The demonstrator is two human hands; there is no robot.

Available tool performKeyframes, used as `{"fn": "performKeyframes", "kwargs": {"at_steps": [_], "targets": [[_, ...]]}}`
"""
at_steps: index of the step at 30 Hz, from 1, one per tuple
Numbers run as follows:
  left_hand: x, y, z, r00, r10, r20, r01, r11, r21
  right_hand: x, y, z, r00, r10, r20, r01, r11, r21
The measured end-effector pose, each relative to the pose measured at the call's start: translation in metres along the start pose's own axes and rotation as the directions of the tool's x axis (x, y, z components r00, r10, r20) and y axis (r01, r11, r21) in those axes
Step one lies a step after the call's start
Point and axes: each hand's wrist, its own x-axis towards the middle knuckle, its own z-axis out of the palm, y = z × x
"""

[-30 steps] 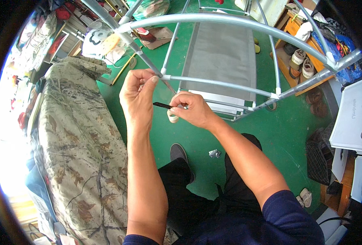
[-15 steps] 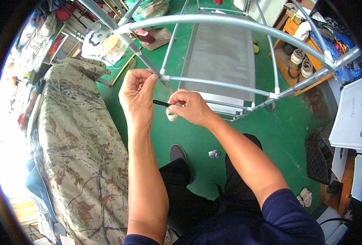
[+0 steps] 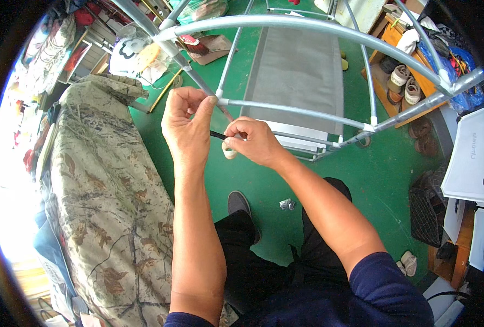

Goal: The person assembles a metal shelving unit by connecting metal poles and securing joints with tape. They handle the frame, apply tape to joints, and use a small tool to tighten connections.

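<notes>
My left hand (image 3: 187, 122) is closed in a pinch, its thumb tip against the grey metal tube (image 3: 201, 83) of a frame near a joint. What the pinch holds, if anything, is hidden. To its right, lower down, my right hand (image 3: 254, 143) is closed on a slim black stick-like tool (image 3: 217, 134) that points toward my left wrist. Just under the right fingertips hangs a small roll of pale tape (image 3: 229, 151); whether the fingers also grip it I cannot tell. A thin crosswise tube (image 3: 291, 109) runs from the joint to the right.
A curved tube (image 3: 285, 22) arches above. Beyond it lies a grey fabric panel (image 3: 293, 71). A camouflage cover (image 3: 100, 180) stands at the left. On the right are a wooden shoe rack (image 3: 381, 90) and white boxes (image 3: 471, 158). Crumpled foil (image 3: 286, 204) lies on the green floor.
Both hands have shifted slightly to the right. The black tool shows less between them, more of it now covered by my left hand.
</notes>
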Motion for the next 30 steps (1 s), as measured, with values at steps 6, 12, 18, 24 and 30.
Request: {"fn": "performKeyframes", "kwargs": {"at_steps": [6, 12, 18, 24, 30], "targets": [[0.001, 0.002, 0.005, 0.999, -0.009, -0.050, 0.008, 1.000, -0.018, 0.000, -0.003, 0.001, 1.000, 0.017, -0.005, -0.017, 1.000, 0.002], [0.003, 0.008, 0.008, 0.996, 0.062, -0.068, -0.046, 0.975, 0.216, 0.000, -0.004, 0.001, 0.999, 0.035, -0.008, -0.035, 0.999, -0.016], [0.004, 0.011, 0.010, 0.997, -0.010, -0.083, 0.026, 0.978, 0.206, -0.001, -0.001, 0.001, 0.999, 0.023, -0.026, -0.024, 1.000, -0.017], [0.001, 0.003, 0.006, 0.997, -0.079, -0.018, 0.080, 0.997, 0.024, -0.002, -0.001, -0.001, 1.000, 0.023, -0.013, -0.023, 0.999, 0.023], [-0.005, -0.001, 0.002, 0.981, -0.178, 0.076, 0.183, 0.981, -0.068, -0.004, 0.000, -0.002, 0.998, 0.059, -0.003, -0.059, 0.995, 0.086]]}}
